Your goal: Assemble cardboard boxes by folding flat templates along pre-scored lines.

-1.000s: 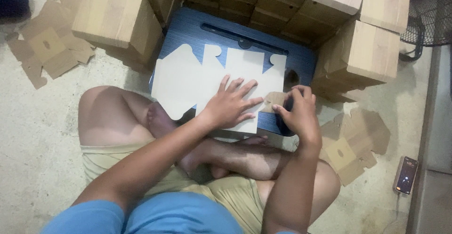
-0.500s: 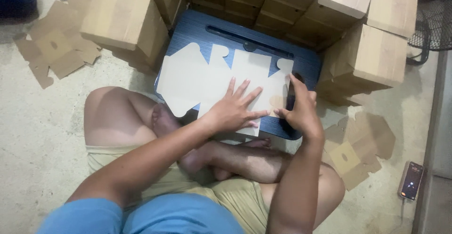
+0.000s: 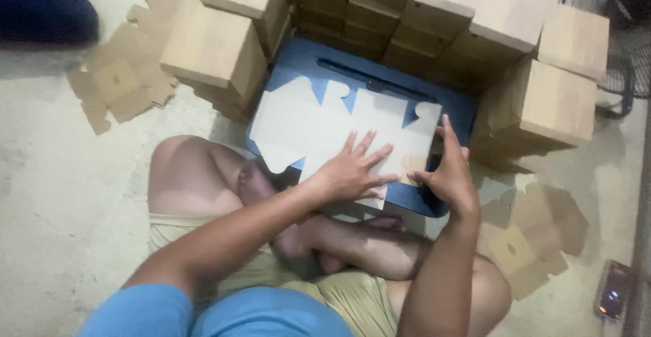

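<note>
Floor (image 3: 61,242) | left hand (image 3: 352,173) hides flat carton (image 3: 305,123) – right hand (image 3: 447,177) edge-on

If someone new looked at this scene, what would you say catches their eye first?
Probably the pale flat cardboard sheet spread over a blue board at centre, with the left hand pressed flat on it and the right hand at its right edge. Behind and beside it, brown cardboard boxes are stacked in a horseshoe.
</note>
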